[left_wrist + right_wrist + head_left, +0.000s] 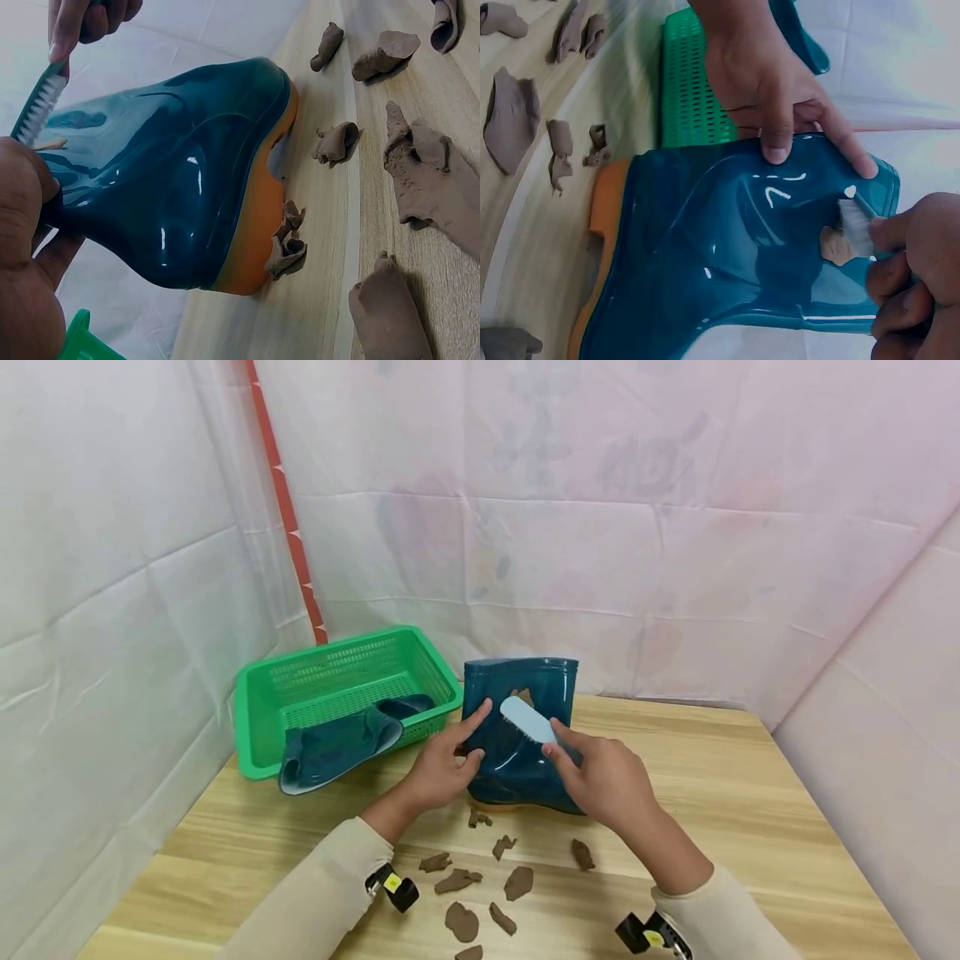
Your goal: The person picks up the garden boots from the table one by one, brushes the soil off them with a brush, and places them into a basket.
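Note:
A glossy dark teal rain boot (510,777) with an orange sole stands upright on the table. My left hand (442,768) grips the back edge of its shaft, thumb and index finger on the near face, the other fingers partly hidden behind. In my right hand (611,781) is a pale blue brush (528,721), its white bristles (855,227) turned towards the shaft. Beside the bristles, a brown clay-like patch (835,247) sticks to the boot's upper shaft. The right wrist view shows bristles and patch touching or nearly so.
Left of the boot stands a green perforated basket (258,727), with a second teal boot (337,747) lying over its near rim. Several brown clay-like pieces (519,883) lie scattered on the wooden table (720,827) in front. White cloth walls (562,552) stand behind and at the sides.

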`<state>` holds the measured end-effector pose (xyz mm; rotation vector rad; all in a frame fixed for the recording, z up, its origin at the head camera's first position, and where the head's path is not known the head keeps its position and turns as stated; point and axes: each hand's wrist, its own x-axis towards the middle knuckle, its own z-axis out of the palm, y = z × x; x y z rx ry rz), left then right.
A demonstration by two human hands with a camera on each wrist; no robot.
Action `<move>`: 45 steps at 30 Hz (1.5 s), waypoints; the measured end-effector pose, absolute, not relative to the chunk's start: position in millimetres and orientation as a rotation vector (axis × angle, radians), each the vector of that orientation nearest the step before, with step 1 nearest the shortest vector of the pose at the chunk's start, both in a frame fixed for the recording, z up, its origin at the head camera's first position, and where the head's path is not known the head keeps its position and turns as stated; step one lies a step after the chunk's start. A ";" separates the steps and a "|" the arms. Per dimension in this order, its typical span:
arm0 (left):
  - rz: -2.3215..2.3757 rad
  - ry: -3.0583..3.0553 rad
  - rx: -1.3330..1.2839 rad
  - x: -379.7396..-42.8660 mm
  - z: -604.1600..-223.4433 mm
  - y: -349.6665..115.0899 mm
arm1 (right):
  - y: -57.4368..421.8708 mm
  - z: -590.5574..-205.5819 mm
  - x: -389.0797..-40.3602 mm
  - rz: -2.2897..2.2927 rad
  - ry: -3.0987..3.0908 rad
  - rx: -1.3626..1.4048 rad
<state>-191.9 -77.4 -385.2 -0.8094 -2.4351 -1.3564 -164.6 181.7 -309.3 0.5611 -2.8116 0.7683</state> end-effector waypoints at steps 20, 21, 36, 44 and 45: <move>-1.359 -2.435 -0.812 -193.1 -384.5 -75.2 | 194.3 -319.8 -160.3 0.771 -2.780 0.578; -1.361 -2.433 -0.808 -193.4 -384.6 -75.3 | 194.7 -318.6 -160.5 0.775 -2.747 0.572; -1.328 -2.425 -0.821 -194.5 -386.9 -75.3 | 191.2 -327.1 -161.1 0.746 -2.772 0.589; -1.341 -2.431 -0.813 -194.1 -384.8 -75.2 | 190.8 -317.2 -169.6 0.824 -2.628 0.450; -1.335 -2.432 -0.815 -193.8 -384.7 -74.8 | 189.8 -317.9 -170.1 0.826 -2.654 0.448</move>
